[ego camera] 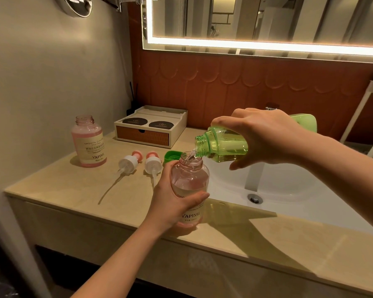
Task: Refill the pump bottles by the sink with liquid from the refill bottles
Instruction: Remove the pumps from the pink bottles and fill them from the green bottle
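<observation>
Pouring green refill bottle point(224, 145), gripped tilted in right hand point(265, 136), into pink pump bottle point(190, 179) — left hand point(170, 203) clutching it just under, catching the stream point(192, 154).

On the beige stone counter point(73, 190), an open pink plastic bottle point(88, 143) stands far left, with a white drawer box point(151, 130) to its right by the far wall. Nearer, two white-and-pink pump heads point(128, 162) point(153, 163) lie side by side, a green screw cap point(170, 157) just right of them. Beside the white sink basin point(289, 190) at right, the left hand point(170, 203) holds a second pink plastic bottle point(190, 181); the right hand point(267, 136) tilts a green transparent refill bottle point(222, 145) above it, mouth over mouth.
</observation>
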